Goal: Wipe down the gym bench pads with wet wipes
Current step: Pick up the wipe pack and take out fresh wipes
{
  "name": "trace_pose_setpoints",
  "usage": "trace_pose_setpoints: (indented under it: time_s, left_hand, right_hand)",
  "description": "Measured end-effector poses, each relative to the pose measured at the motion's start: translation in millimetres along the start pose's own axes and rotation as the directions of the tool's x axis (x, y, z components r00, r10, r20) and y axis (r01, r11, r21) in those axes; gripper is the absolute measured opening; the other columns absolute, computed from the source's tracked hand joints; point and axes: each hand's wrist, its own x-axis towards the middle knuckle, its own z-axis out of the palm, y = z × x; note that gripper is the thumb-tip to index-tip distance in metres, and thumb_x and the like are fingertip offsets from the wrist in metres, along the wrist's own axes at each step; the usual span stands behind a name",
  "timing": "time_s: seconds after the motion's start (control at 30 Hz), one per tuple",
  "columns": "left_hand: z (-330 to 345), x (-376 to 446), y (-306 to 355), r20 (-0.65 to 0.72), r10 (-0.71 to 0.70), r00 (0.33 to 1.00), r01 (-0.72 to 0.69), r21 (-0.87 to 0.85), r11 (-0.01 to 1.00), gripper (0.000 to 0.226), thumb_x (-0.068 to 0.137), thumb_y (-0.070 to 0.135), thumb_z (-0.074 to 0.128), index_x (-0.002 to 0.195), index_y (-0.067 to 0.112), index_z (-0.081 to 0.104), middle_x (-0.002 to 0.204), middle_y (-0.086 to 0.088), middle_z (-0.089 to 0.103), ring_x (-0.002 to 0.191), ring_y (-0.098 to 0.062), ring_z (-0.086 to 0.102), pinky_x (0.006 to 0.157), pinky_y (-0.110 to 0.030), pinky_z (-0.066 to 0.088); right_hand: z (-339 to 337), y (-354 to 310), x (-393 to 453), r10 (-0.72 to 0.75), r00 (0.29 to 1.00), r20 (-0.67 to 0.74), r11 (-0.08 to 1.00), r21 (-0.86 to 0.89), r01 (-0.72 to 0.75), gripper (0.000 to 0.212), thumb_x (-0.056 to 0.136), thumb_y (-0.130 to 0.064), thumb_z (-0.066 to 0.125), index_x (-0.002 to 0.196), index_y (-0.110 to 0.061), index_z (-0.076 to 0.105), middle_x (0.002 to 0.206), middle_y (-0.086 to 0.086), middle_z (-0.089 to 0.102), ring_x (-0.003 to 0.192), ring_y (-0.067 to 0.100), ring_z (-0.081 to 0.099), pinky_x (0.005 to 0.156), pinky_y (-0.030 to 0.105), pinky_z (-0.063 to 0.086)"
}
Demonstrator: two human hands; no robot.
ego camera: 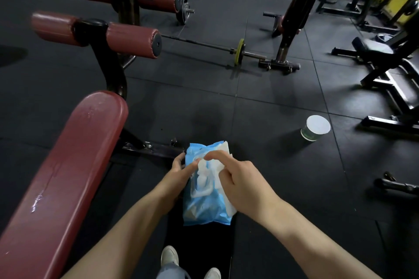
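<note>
A long dark-red bench pad slants along the left side, with wet streaks on its surface. In front of me I hold a light-blue pack of wet wipes over the floor. My left hand grips the pack's left edge, thumb across its front. My right hand pinches a white wipe that sticks out of the pack's opening, index finger stretched over the top. Two dark-red roller pads stand on the bench's post beyond the pad.
A white-lidded cup stands on the black rubber floor to the right. A barbell with a yellow plate lies ahead. Black benches and machine frames fill the right side. My shoes show at the bottom.
</note>
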Motion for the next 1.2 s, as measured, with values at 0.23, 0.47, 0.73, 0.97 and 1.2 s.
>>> trace_pose_setpoints:
  time_s: [0.23,0.47,0.73,0.97,1.2]
  left_hand:
    - [8,-15,-5,-0.023,0.563,0.826,-0.539,0.264,0.8,0.027,0.082,0.029,0.069,0.102,0.042,0.056,0.104,0.005,0.068,0.085,-0.017,0.066,0.071,-0.026,0.055]
    - [-4,-20,5,0.206,0.776,0.596,-0.75,0.487,0.447,0.017,0.092,0.014,0.055,0.09,0.03,0.056,0.114,0.01,0.061,0.105,-0.02,0.063,0.082,-0.032,0.053]
    - [-6,-29,1,0.257,0.685,0.681,-0.712,0.449,0.54,0.016,0.089,0.03,0.058,0.102,0.032,0.068,0.132,0.003,0.051,0.125,-0.022,0.052,0.104,-0.035,0.043]
    - [-9,-24,17,0.343,0.734,0.586,-0.682,0.698,0.218,0.019,0.086,0.039,0.065,0.09,0.023,0.075,0.129,0.005,0.054,0.123,-0.021,0.048,0.099,-0.047,0.041]
    - [-2,-24,25,0.309,0.661,0.684,-0.544,0.82,0.18,0.017,0.082,0.039,0.065,0.088,0.03,0.078,0.131,0.009,0.056,0.137,-0.024,0.036,0.111,-0.052,0.028]
  right_hand:
    - [4,4,1,0.154,0.986,-0.056,0.954,0.266,-0.134,0.041,0.086,-0.005,0.032,0.094,-0.037,0.056,0.047,-0.006,0.038,0.041,0.008,0.031,0.041,0.02,0.028]
    - [-1,4,1,0.228,0.972,-0.063,0.896,0.405,-0.183,0.045,0.08,-0.001,0.028,0.086,-0.034,0.059,0.049,-0.008,0.034,0.043,0.006,0.029,0.041,0.017,0.027]
    - [-7,-2,7,0.216,0.975,-0.045,0.9,0.396,-0.181,0.048,0.084,0.001,0.029,0.083,-0.038,0.058,0.052,-0.005,0.035,0.046,0.008,0.031,0.042,0.019,0.029]
    - [-7,-7,9,0.134,0.989,-0.054,0.917,0.385,-0.103,0.047,0.084,0.001,0.031,0.085,-0.039,0.056,0.052,-0.005,0.037,0.046,0.006,0.032,0.044,0.019,0.03]
    - [-5,-8,8,0.057,0.997,-0.054,0.897,0.442,-0.027,0.049,0.084,0.003,0.031,0.086,-0.038,0.056,0.056,-0.015,0.051,0.048,0.001,0.043,0.047,0.008,0.032]
